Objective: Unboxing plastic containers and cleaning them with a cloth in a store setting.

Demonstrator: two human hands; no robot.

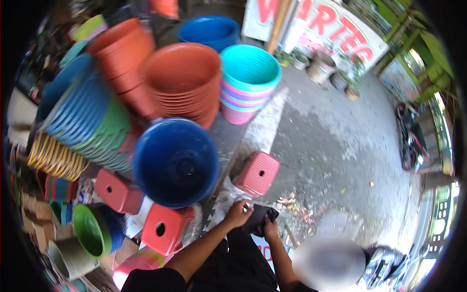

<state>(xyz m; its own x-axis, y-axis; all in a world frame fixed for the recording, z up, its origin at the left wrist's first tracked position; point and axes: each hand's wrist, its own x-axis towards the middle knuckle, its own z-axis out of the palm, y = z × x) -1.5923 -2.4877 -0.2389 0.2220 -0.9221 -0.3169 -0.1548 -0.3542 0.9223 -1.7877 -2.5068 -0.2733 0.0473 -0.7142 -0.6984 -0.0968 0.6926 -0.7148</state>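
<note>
A black bundle (253, 223), cloth or plastic I cannot tell, is in front of my waist. My right hand (270, 229) grips its gathered right end. My left hand (239, 214) is closed at its upper left side, with a small white thing showing at the fingertips. Whether the left fingers also pinch the bundle is hidden. Just beyond my hands a pink plastic stool (258, 174) stands on the pavement. To the left are a large blue plastic tub (176, 164) and a red plastic stool (162, 230) with an oval hole in its seat.
Stacked terracotta-coloured pots (182, 80), turquoise and pink buckets (251, 73) and blue-green baskets (87, 113) crowd the left. Potted plants (352, 87) line a lettered sign (328, 25) at the back. A motorcycle (410, 138) is parked at right. A blurred oval covers part of the lower right.
</note>
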